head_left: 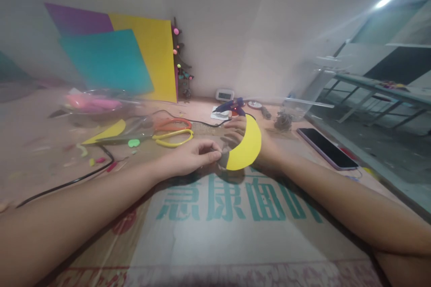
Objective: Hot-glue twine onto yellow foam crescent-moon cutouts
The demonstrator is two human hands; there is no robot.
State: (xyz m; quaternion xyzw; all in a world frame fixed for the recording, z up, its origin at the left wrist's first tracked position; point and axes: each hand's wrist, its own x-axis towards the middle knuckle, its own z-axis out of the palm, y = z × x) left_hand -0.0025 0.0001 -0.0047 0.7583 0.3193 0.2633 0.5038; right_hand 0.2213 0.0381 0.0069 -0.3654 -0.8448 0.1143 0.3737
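My left hand [191,158] is closed in a pinch at the lower left end of a yellow crescent cutout [251,148]. A dark grey patch shows between the fingertips and the yellow; I cannot make out whether it is a separate piece. Behind the crescent is my right hand [266,145], its fingers apart and pointing left, partly covered by the cutout. Just beyond those fingers lies a dark blue glue gun [230,106] with a small red light. Orange-handled scissors [173,124] and yellow-handled scissors [175,138] rest beyond my left hand.
Purple [79,19], teal [107,63] and yellow sheets [156,54] lean at the back beside a decorated branch [183,71]. A small digital clock [225,94] stands behind the glue gun. A phone [327,148] lies right; a yellow scrap [109,132] and black cable [74,180] lie left.
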